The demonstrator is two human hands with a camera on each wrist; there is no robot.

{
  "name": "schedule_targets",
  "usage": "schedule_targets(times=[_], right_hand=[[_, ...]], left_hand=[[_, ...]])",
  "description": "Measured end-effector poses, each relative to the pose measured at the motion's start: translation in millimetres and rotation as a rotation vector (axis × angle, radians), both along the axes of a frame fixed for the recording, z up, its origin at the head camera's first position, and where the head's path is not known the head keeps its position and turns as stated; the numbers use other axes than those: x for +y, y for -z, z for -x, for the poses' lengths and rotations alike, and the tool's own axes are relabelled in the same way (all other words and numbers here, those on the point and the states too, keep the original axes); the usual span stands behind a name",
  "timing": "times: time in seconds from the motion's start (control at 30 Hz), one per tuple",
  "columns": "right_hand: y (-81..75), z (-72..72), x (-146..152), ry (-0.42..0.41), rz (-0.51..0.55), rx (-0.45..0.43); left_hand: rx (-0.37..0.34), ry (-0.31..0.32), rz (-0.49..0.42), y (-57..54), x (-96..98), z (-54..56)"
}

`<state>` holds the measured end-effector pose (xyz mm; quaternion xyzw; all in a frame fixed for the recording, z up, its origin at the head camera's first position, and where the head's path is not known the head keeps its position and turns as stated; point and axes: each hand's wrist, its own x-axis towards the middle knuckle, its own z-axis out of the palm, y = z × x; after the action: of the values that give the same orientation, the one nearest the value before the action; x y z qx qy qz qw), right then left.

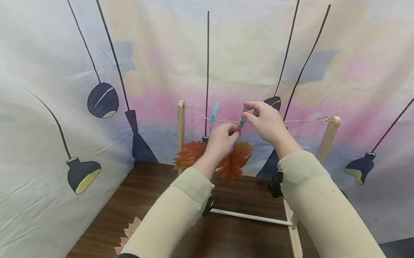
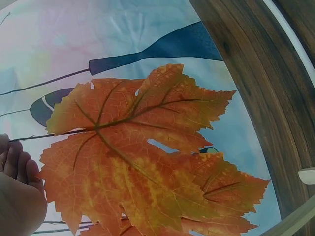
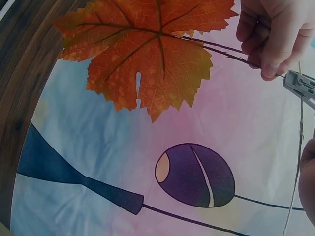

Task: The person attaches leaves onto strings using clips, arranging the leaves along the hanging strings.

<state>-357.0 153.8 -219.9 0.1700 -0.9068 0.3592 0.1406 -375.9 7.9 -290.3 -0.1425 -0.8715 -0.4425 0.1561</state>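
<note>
My left hand pinches the thin dark stem of an orange maple leaf, just below a string. The leaf spreads out beyond the fingers in the left wrist view, its stem running to the fingertips. With thumb and fingers, my right hand grips a small clothespin at the string. In the right wrist view the clothespin's end meets the string, right at the stem's tip. Left of my hands, a teal clothespin on the string carries another orange leaf, partly behind my left hand.
The string is tied between two wooden posts. A white rod joins the stand low down, above a wooden foot. A pale pink leaf lies on the dark wooden table. Behind hangs a printed cloth.
</note>
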Motion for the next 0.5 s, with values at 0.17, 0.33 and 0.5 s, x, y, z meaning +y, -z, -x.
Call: schedule_targets(times=[0.17, 0.33, 0.5], right_hand=[[-1.0, -1.3, 1.0, 0.014, -0.003, -0.01], [-2.8, -2.7, 4.5, 0.024, 0.022, -0.027], [-3.2, -3.7, 8.3, 0.036, 0.039, -0.018]], left_hand=[[-0.027, 0.016, -0.027, 3.1, -4.4, -2.2], [-0.03, 0.036, -0.03, 5.0, -9.3, -3.1], [-0.037, 0.043, -0.032, 5.9, -15.0, -4.9]])
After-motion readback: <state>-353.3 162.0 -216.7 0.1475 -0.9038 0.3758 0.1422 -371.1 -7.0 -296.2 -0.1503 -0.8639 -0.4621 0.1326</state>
